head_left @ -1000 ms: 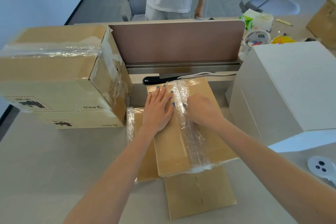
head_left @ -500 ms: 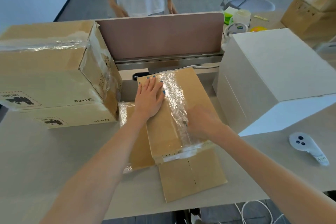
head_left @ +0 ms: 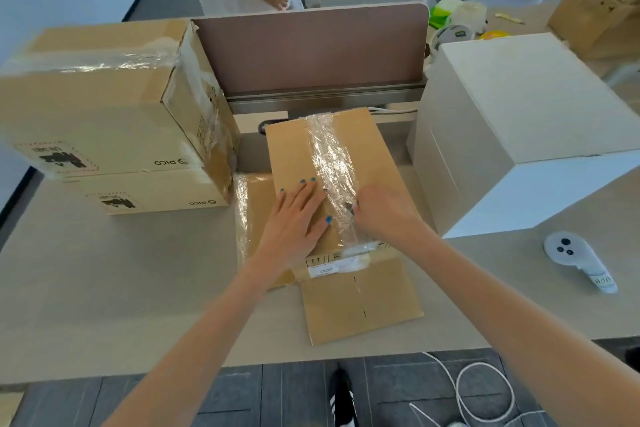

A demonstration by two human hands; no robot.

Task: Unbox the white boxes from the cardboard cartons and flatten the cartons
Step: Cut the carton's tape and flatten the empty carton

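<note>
Left hand (head_left: pixel 298 218) flat — right hand (head_left: pixel 384 215) curled

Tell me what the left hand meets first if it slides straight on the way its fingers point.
Probably the crinkled clear tape running along the top of the carton. The left hand lies flat there, with its fingers aimed forward and slightly right, toward that strip.

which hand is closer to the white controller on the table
Right. The right hand is at the tape on the carton, well left of the controller; the left hand lies flat on the carton, farther away.
</note>
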